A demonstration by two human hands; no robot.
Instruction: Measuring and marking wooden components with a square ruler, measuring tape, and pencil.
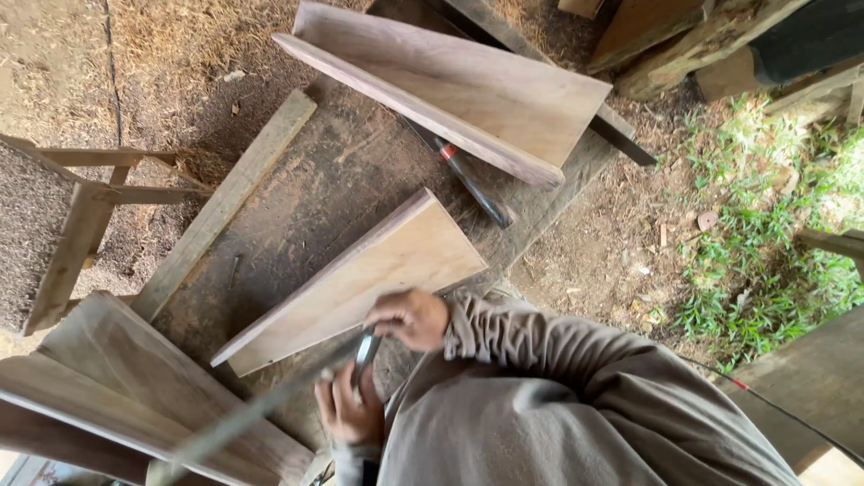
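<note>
workbench (pixel 297 207): the middle board (pixel 360 279) lies on it
far board (pixel 459 90): on the workbench, behind the middle board
clamp (pixel 468 184): between those two boards
hands (pixel 409 317): at the middle board's near edge

A dark, worn wooden worktop (pixel 306 193) carries the boards. Touching the right hand (pixel 409 317) and running up and away from it lies a pale plank (pixel 360 279). Well beyond that hand a larger board (pixel 468 90) rests across the far end, with a dark-handled tool (pixel 468 184) lying under its near edge. More planks (pixel 135 387) are stacked left of the left hand (pixel 351 409).
</note>
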